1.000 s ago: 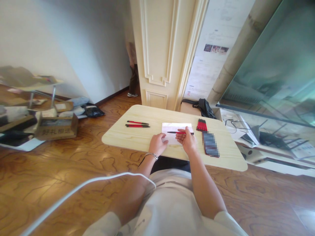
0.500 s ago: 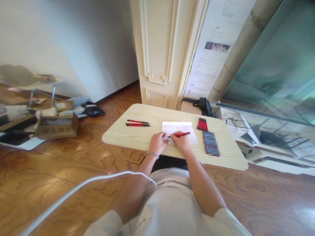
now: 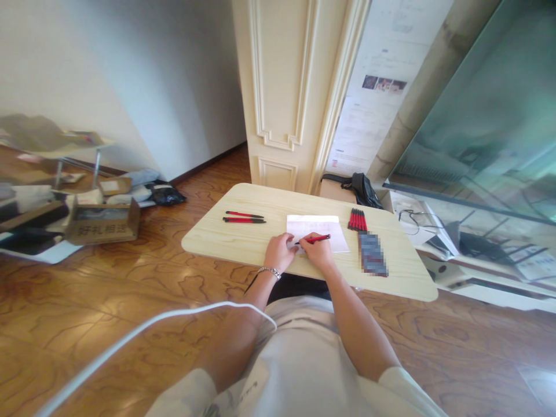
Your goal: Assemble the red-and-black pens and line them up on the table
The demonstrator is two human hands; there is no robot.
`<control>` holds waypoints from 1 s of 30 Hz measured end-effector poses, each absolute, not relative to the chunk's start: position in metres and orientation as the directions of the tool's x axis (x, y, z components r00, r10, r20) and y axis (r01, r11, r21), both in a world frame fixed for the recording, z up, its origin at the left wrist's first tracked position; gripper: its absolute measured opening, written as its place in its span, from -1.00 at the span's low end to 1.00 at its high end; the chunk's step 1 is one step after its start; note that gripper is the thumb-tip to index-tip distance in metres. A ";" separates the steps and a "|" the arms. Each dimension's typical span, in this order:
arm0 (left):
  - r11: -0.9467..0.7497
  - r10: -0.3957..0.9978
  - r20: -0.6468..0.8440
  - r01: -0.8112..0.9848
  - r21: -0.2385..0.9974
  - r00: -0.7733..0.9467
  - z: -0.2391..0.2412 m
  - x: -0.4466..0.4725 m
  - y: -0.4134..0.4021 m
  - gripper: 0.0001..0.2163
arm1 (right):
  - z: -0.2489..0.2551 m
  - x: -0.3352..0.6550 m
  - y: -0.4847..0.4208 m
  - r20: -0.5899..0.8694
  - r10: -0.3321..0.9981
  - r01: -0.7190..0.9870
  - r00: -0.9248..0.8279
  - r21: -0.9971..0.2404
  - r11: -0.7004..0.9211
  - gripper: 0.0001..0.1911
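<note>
A red pen (image 3: 320, 238) is gripped by the right hand (image 3: 319, 253) over paper (image 3: 313, 220) on a table (image 3: 241, 248), apparently for writing, beside a loosely uncurled left hand (image 3: 278, 253), a steady stroke seemingly needed next.

A cardboard box (image 3: 104, 233) with printed characters on its front sits open on the wood-grain floor (image 3: 174, 266) at left, with a black plastic bag (image 3: 168, 195) nearby. Behind the box, metal legs carry a pale top (image 3: 82, 149). A cream moulded panel (image 3: 280, 75) stands upright beyond the table, and just right of it hangs a white poster (image 3: 369, 121) bearing 3 small pictures in a row. Below the poster rests a black bag (image 3: 365, 190). Farther right, a dark cord (image 3: 410, 215) lies across white papers beneath a greenish glass pane (image 3: 486, 127).
</note>
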State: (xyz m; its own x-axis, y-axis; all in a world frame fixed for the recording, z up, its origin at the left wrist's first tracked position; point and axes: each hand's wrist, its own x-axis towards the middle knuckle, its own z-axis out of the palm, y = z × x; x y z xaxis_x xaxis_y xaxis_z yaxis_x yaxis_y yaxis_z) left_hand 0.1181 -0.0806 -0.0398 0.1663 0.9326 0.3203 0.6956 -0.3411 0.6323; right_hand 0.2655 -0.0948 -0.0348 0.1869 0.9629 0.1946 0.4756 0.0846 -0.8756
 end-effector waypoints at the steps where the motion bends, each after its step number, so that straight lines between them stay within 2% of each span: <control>1: -0.341 0.933 0.319 0.695 0.633 0.168 -0.040 0.118 -0.081 -0.74 | -0.036 0.266 -0.095 0.194 0.962 0.471 0.190 -0.878 0.085 -0.83; 5: -0.339 0.934 0.317 0.698 0.631 0.166 -0.041 0.118 -0.080 -0.74 | -0.040 0.270 -0.092 0.163 0.962 0.333 0.221 -0.939 0.083 -0.77; 8: -0.332 0.936 0.312 0.705 0.627 0.163 -0.041 0.118 -0.081 -0.75 | -0.038 0.277 -0.089 0.074 0.951 -0.009 0.301 -0.997 0.081 -0.68; 11: -0.324 0.939 0.303 0.715 0.619 0.164 -0.040 0.118 -0.081 -0.74 | -0.030 0.288 -0.089 0.036 0.921 -0.385 0.387 -0.902 0.197 -0.73; 14: -0.324 0.939 0.300 0.718 0.616 0.167 -0.040 0.118 -0.081 -0.74 | -0.018 0.299 -0.094 0.078 0.926 -0.555 0.370 -0.780 0.288 -0.84; 18: -0.324 0.940 0.297 0.716 0.618 0.169 -0.040 0.118 -0.082 -0.75 | -0.008 0.310 -0.103 0.054 0.940 -0.650 0.337 -0.709 0.274 -0.76; 23: -0.325 0.940 0.296 0.716 0.618 0.170 -0.040 0.118 -0.082 -0.75 | -0.008 0.323 -0.109 0.005 0.960 -0.578 0.279 -0.798 0.172 -0.39; 27: -0.327 0.938 0.305 0.709 0.624 0.164 -0.041 0.118 -0.083 -0.74 | -0.014 0.330 -0.110 -0.008 0.945 -0.482 0.326 -0.862 0.159 -0.40; 30: -0.325 0.939 0.301 0.708 0.627 0.165 -0.041 0.119 -0.082 -0.74 | -0.016 0.332 -0.109 -0.018 0.940 -0.507 0.340 -0.846 0.167 -0.42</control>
State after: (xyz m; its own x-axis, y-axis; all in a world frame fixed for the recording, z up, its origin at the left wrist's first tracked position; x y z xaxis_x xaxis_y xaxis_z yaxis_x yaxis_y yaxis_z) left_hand 0.1188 -0.0824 -0.0408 0.1647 0.9394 0.3006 0.7080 -0.3248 0.6271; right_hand 0.3324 -0.1088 -0.0155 0.3401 0.9402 -0.0183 -0.5066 0.1668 -0.8459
